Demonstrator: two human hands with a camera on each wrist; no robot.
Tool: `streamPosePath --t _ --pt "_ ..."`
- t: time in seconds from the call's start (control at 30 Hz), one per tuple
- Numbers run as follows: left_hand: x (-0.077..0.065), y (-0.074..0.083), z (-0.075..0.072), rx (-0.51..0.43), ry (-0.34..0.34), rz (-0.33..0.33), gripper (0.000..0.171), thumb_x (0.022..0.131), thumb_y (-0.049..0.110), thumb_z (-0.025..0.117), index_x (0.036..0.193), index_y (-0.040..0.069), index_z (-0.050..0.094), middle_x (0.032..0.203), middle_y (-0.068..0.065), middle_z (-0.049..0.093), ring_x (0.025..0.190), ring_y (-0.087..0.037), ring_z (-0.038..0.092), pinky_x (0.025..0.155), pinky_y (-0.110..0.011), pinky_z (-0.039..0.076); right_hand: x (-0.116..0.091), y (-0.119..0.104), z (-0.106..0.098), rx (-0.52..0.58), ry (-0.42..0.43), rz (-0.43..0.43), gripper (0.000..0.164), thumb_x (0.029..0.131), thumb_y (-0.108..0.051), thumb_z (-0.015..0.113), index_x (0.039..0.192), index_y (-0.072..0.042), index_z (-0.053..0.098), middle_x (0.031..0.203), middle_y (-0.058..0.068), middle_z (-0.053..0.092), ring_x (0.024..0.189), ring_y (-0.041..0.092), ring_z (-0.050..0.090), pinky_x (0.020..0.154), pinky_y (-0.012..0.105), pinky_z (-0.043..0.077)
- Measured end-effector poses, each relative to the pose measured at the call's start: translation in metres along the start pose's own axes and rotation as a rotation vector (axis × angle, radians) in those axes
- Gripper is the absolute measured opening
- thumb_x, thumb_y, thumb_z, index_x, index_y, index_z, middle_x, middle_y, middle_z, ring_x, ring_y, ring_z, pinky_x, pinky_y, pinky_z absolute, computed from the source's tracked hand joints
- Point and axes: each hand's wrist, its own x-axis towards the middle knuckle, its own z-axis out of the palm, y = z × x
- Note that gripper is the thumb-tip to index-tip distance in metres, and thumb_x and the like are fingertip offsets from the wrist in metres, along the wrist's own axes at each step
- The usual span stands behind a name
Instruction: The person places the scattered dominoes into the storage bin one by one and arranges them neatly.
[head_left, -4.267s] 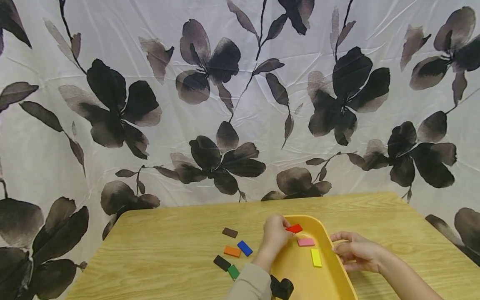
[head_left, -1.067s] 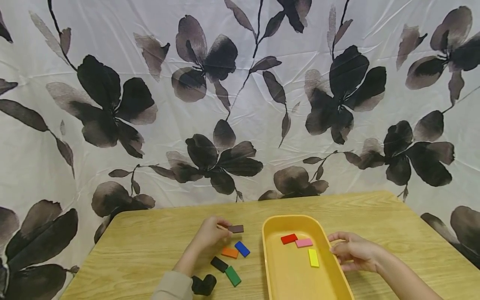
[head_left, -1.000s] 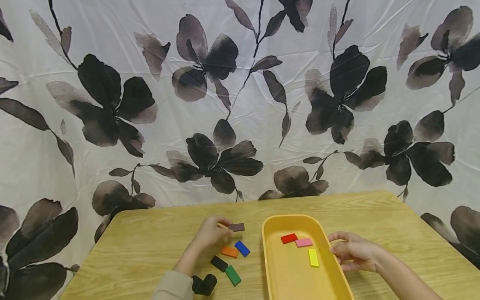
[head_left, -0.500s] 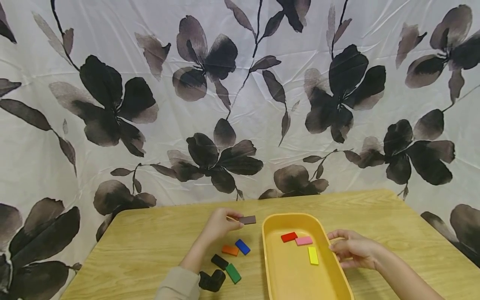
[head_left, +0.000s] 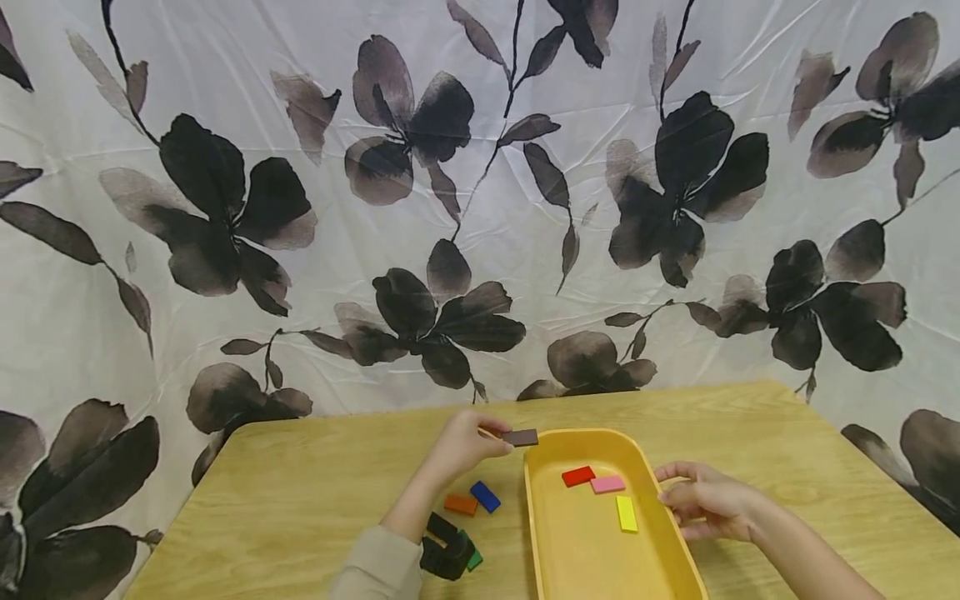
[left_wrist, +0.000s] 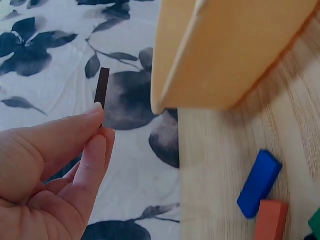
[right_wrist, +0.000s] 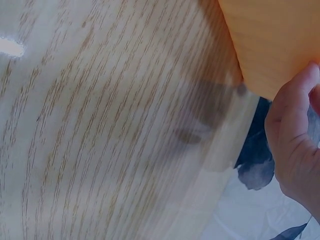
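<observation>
Brown block: one end hidden in the left fingers.
Black block: partly behind the dark wrist piece.
Green block: mostly behind that piece.
Orange block: cut off at the left wrist view's bottom.
Tray: near end outside the head view.
Right hand: cut off at its wrist view's right edge.

The kind of room cannot be told: a wood-grain worktop is seen, backed beyond its far edge and past both far corners by a creased white cloth, hung like a curtain and printed with large dark flowers.
</observation>
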Motion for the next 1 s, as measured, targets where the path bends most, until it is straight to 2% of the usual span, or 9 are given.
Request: streamPosePath --t 0.23,0.4,0.57,0.8,1.0 --pt "0.010 0.014 0.007 0.022 -0.031 0.014 0.021 0.078 0.006 0.073 0.097 -0.001 0.070 0.097 -0.011 0.066 0.079 -0.020 0.062 0.069 -0.031 0.052 0.001 -0.006 -0.001 -0.010 0.004 -0.010 0.037 0.088 -0.007 0.054 0.119 0.003 0.037 0.078 0.003 0.056 0.065 0.009 0.053 0.062 0.025 0.053" --pt "0.010 0.017 0.016 0.022 -0.063 0.032 0.020 0.077 0.005 0.074 0.096 -0.001 0.071 0.094 -0.009 0.067 0.080 -0.018 0.061 0.069 -0.029 0.051 0.000 -0.003 -0.001 0.004 -0.007 -0.003 0.036 0.088 -0.006 0.054 0.118 0.003 0.038 0.078 0.003 0.056 0.065 0.009 0.053 0.062 0.026 0.053" --pt "0.009 0.018 0.023 0.017 -0.068 0.067 0.019 0.076 0.003 0.074 0.094 -0.002 0.071 0.090 -0.009 0.067 0.079 -0.019 0.061 0.068 -0.027 0.051 0.000 -0.001 0.000 0.011 -0.008 0.000 0.034 0.088 -0.006 0.055 0.117 0.002 0.039 0.078 0.003 0.056 0.065 0.009 0.053 0.063 0.026 0.053" --pt "0.016 0.028 0.031 -0.017 -0.071 0.059 0.020 0.075 0.006 0.075 0.094 0.000 0.071 0.089 -0.006 0.066 0.081 -0.017 0.059 0.067 -0.024 0.049 -0.001 -0.002 -0.001 0.002 0.007 0.001 0.037 0.087 -0.006 0.054 0.119 0.002 0.037 0.077 0.002 0.056 0.065 0.009 0.053 0.061 0.025 0.052" --pt "0.017 0.032 0.040 -0.036 -0.095 0.046 0.017 0.074 0.001 0.076 0.090 -0.002 0.071 0.084 -0.006 0.066 0.077 -0.014 0.057 0.063 -0.021 0.048 0.000 0.000 -0.001 0.000 -0.005 0.000 0.037 0.087 -0.007 0.054 0.119 0.003 0.038 0.076 0.002 0.056 0.065 0.009 0.053 0.061 0.025 0.053"
